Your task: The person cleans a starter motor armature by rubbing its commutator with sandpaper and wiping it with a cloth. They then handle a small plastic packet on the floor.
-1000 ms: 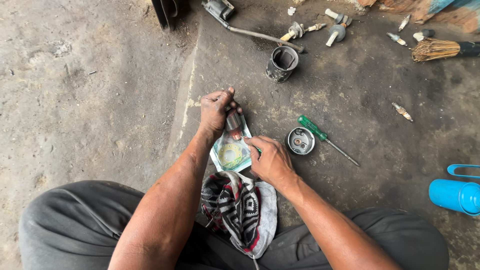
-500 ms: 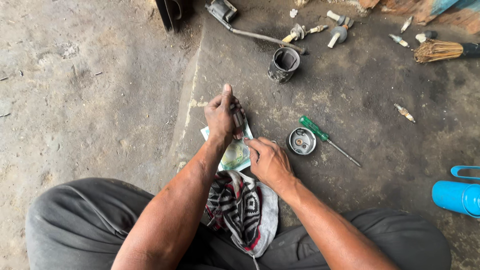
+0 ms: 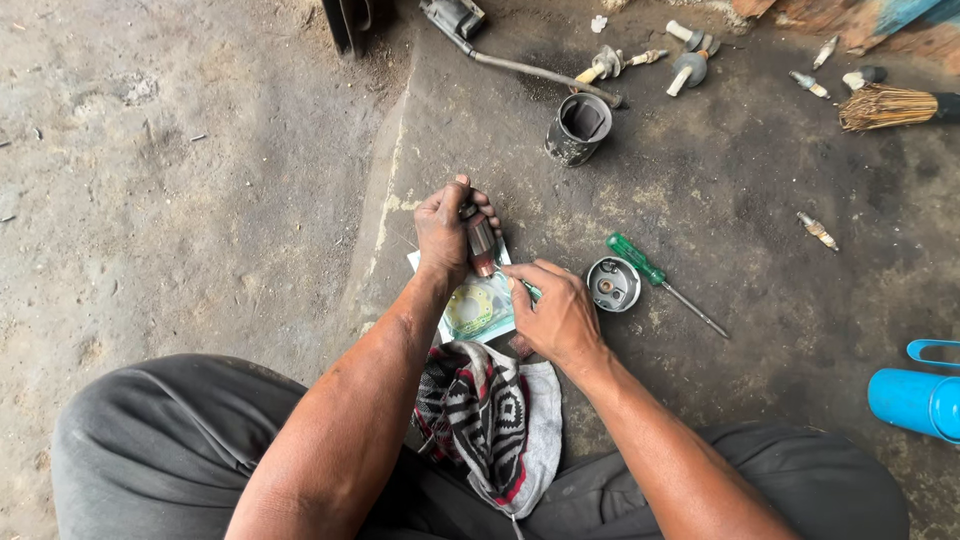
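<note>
A small cylindrical metal part [image 3: 481, 243], reddish-brown along its side and dark at the top, is gripped upright in the left hand [image 3: 446, 232], whose fingers are closed around it so that most of its body is hidden. Just below that hand, a flat pale packet [image 3: 478, 308] with a printed ring shape lies on the rough, oil-stained concrete floor [image 3: 760, 250]; the right hand [image 3: 556, 314] is pressed onto its edge with fingers curled narrow, and whether anything is pinched there cannot be told. Just right of the right hand a round metal cap [image 3: 612, 284] is seen, touched by a green-handled screwdriver [image 3: 662, 282]. Beneath the wrists a black, white and red patterned cloth [image 3: 490, 420] is draped. Beyond the left hand stands a dark, grimy cylindrical housing [image 3: 578, 128]. At the far right a blue plastic container [image 3: 918, 396] is cut off by the frame.
</note>
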